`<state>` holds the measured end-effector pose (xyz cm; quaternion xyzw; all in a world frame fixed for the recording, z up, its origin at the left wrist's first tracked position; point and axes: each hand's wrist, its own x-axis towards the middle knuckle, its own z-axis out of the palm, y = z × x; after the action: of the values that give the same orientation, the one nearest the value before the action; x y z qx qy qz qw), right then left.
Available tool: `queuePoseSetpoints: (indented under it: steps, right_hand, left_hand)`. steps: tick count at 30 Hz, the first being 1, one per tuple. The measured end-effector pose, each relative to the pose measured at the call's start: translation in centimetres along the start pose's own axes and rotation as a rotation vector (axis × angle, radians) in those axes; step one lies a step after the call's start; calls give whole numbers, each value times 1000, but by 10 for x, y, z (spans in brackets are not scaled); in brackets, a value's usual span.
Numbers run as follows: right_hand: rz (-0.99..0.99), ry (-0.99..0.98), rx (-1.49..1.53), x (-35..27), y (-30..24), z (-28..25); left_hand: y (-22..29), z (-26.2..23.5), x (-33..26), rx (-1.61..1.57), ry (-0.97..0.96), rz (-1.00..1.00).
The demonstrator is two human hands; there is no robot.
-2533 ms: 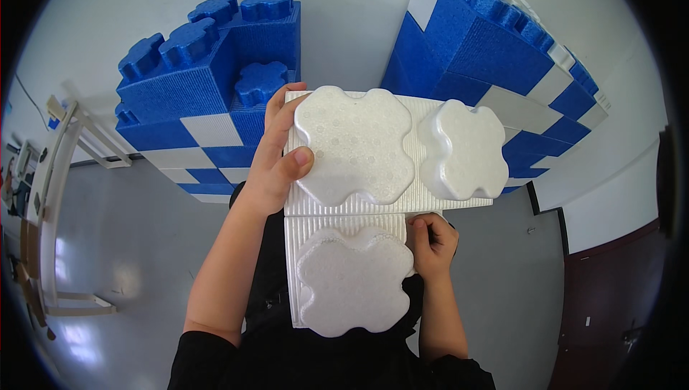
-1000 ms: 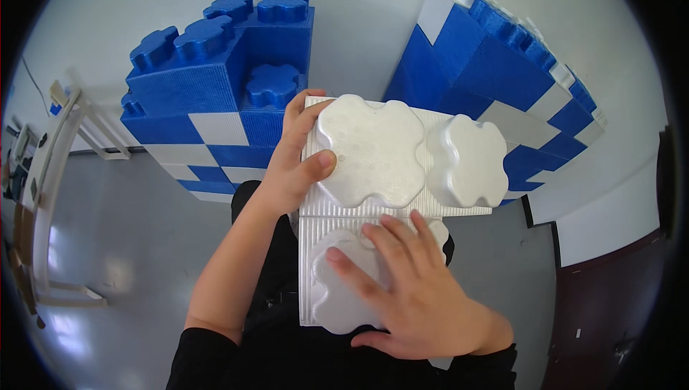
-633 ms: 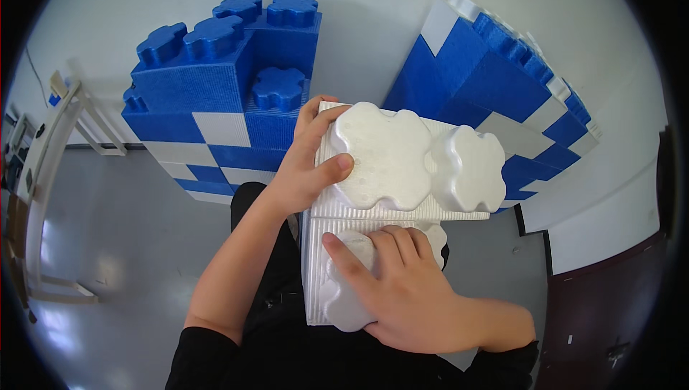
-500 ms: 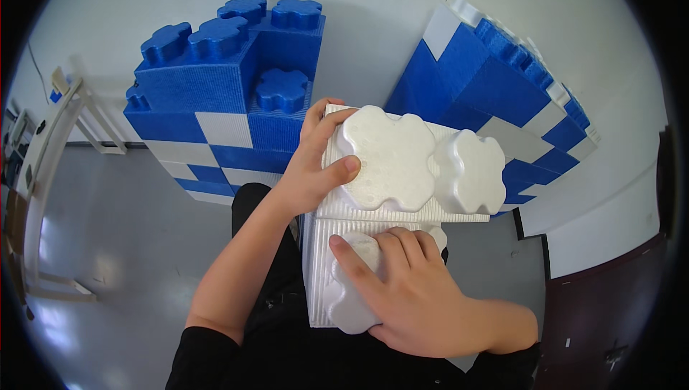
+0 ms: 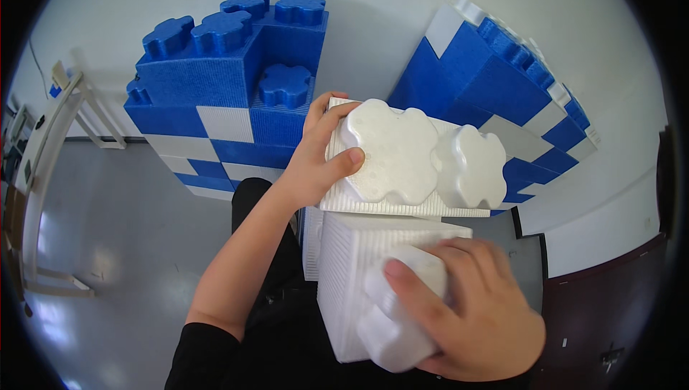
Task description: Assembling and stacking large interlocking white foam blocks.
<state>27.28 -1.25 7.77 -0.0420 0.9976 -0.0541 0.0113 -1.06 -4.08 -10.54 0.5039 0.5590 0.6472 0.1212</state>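
Observation:
My left hand is closed on the near-left end of a white two-stud foam building block, its thumb against the larger scalloped stud. Just nearer to my body, a second white foam block with ribbed sides sits tilted. My right hand, a little blurred, is wrapped around this nearer block's stud. A ribbed white surface shows beneath and left of the two blocks; the rest of it is hidden.
A stepped stack of blue and white blocks stands at the far left, another blue and white stack at the far right. A pale table is at the left edge, a dark red door at the lower right.
My right hand has moved right and toward me, and the nearer white block has tilted and shifted with it, away from the other block. My left hand has barely moved.

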Motion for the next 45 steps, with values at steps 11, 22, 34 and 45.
queuePoseSetpoints:
  steps: [11,22,34,45]
  right_hand:
    - [295,25,4,-83,40,25]
    - [251,39,-9,-62,74,35]
    - [229,143,-79,-57,81,59]
    - [215,167,-25,-54,104,73]
  left_hand:
    - [2,-5,-4,-6,3,5]
    - [5,-2,0,-26,5,-48]
    - [5,-2,2,0,5,-68]
    - [2,0,12,14,45,-81]
